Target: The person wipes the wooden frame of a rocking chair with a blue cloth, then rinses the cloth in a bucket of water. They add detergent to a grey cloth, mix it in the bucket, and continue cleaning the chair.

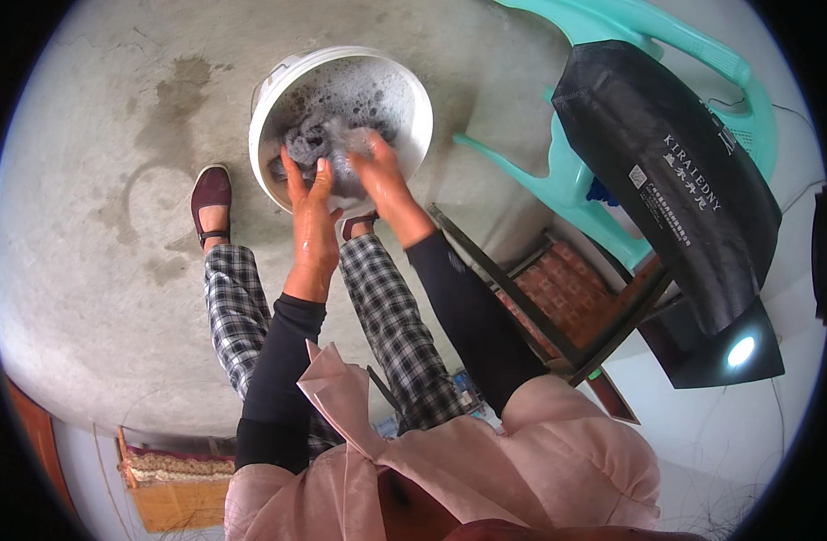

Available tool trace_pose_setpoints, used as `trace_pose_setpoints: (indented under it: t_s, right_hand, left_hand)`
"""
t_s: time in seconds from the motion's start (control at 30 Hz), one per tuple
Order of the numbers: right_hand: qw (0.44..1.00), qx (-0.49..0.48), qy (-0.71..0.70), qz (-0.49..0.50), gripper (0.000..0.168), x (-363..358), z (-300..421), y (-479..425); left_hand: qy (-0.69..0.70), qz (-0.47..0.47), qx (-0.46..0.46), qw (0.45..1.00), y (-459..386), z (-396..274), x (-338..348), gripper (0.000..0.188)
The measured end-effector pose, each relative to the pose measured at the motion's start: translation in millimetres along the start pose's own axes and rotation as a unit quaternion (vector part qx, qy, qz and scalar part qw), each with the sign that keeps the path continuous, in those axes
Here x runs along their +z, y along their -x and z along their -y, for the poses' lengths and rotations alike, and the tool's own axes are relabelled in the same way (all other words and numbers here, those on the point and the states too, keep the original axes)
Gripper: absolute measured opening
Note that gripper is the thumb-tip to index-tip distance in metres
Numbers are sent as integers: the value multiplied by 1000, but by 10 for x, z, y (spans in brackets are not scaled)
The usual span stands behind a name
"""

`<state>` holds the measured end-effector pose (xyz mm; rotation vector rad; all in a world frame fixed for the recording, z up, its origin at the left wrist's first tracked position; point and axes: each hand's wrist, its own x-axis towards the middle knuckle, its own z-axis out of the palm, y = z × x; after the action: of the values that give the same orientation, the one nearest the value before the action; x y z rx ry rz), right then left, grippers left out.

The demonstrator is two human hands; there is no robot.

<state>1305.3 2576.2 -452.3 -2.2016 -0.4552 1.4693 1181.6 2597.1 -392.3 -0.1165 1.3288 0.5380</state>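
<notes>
A white plastic bucket [423,128] stands on the floor before me, holding soapy water [359,84] with bubbles and foam. A bunched, wet dark grey cloth [308,142] lies in the suds. My left hand [312,196] is over the bucket's near side, its thumb and fingers around the cloth. Beside it, my right hand [381,172] reaches over the rim into the foam. Motion blur and splashing suds hide its fingertips, so I cannot tell whether it grips part of the cloth. Both hands are wet.
Wet patches [177,101] mark the concrete floor [82,223] to the left. On the right are a turquoise plastic chair [569,162], a black bag bearing writing [663,135] draped over it, and a dark wooden frame [515,291]. My shoe [210,199] stands left of the bucket.
</notes>
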Motion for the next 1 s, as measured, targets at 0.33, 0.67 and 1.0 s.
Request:
trace_pose_setpoints:
  t_s: [0.33,0.67,1.0]
  right_hand:
    - [968,-172,180,11,16,-175,850,1523]
    - [947,-135,291,-12,24,-16,898,690]
    - [992,-116,50,-26,18,-527,622,331]
  left_hand:
    - [183,88,-19,979,64,-86,185,69]
    - [12,71,101,992,-107,392,-50,29]
    - [69,40,77,994,146,29,257,45]
